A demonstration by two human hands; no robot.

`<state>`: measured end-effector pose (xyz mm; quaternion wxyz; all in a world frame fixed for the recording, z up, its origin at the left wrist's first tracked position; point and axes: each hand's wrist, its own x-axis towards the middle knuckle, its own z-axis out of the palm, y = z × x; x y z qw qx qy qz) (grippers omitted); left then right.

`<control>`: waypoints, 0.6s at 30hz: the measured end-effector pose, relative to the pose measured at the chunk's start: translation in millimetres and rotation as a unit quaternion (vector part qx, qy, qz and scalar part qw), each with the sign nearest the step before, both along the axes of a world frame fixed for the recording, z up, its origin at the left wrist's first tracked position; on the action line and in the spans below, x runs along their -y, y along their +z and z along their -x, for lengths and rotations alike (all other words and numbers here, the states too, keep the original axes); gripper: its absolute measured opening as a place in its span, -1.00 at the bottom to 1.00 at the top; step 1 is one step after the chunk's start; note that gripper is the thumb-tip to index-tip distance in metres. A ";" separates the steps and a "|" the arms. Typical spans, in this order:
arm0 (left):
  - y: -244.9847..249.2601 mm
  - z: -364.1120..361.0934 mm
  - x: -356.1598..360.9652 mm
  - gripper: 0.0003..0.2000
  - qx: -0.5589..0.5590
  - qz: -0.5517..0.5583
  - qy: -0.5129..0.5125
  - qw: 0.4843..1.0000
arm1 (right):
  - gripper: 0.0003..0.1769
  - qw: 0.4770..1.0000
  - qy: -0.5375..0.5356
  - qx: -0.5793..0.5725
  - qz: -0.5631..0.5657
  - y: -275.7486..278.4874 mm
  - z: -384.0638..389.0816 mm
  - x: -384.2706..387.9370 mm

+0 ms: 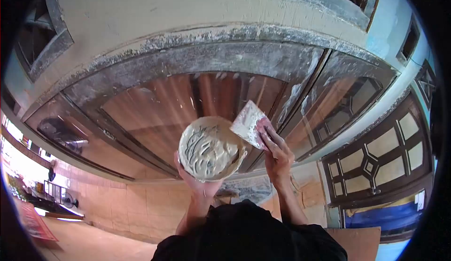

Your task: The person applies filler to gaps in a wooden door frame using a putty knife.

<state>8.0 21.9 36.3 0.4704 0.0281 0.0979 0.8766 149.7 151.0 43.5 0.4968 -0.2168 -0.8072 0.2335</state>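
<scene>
My left hand (203, 184) is closed under and around the side of a round bowl (241, 161). Thick cream-coloured putty (206, 150) fills the bowl, its surface ridged and streaked, with smears along the rim. Just to the right, my right hand (279, 157) grips a flat putty scraper (246, 121). White putty coats the tilted blade, and its left corner overlaps the bowl's right rim in this view. Beyond both hands stands a glazed wooden door panel (206, 57), its grey frame marked with whitish patches and streaks.
Above the frame runs a cream wall (188, 3) with a flaking lower edge. A dark door with pale panes (385, 146) stands at the right, near a blue cloth (383, 216). Tiled floor (127, 204) spreads at the left, with a fan (69, 200) farther off.
</scene>
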 end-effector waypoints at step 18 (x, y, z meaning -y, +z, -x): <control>-6.9 4.7 13.7 -0.35 0.047 0.001 -0.036 0.998 | -0.52 0.954 -0.012 0.149 -0.259 -10.5 -66.5 -38.8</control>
